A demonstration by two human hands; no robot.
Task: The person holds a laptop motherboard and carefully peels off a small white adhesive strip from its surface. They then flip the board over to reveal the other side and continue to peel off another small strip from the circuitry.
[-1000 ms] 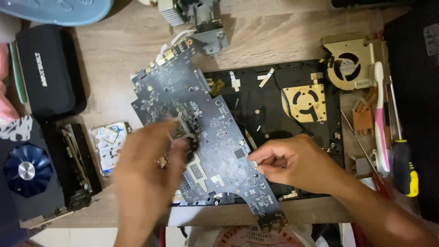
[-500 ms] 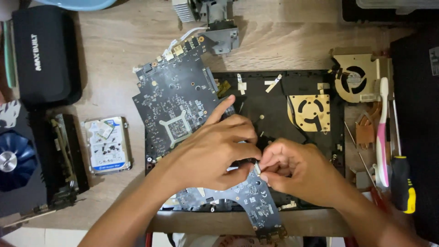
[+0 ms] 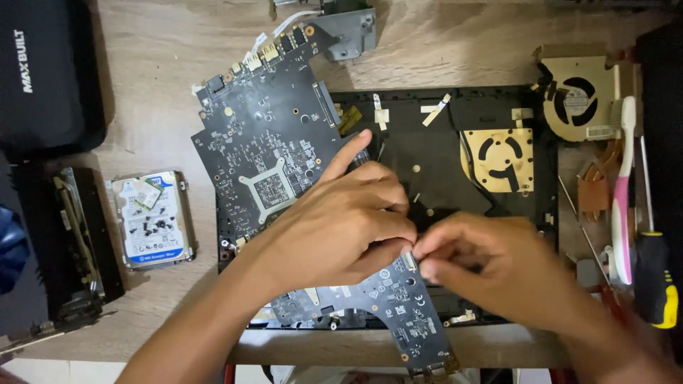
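Note:
A dark laptop motherboard (image 3: pixel 270 142) lies tilted over the black laptop bottom case (image 3: pixel 434 149) on a wooden table. My left hand (image 3: pixel 348 220) rests flat on the board's middle, fingers curled, index finger stretched toward the board's upper right edge. My right hand (image 3: pixel 491 267) meets it from the right, pinching a small connector or ribbon end (image 3: pixel 410 261) at the board's right edge, between thumb and fingertips. The board part under both hands is hidden.
A hard drive (image 3: pixel 151 219) with small screws on it lies at the left, beside a black drive unit (image 3: pixel 67 249). A black case (image 3: pixel 46 78) sits top left. A gold fan (image 3: pixel 578 99), a pink toothbrush (image 3: pixel 624 192) and a yellow-handled screwdriver (image 3: pixel 654 281) lie at the right.
My left hand slid right from the board's centre onto its right part. My right hand moved in to meet it and now pinches at the board's edge. The view shifted slightly.

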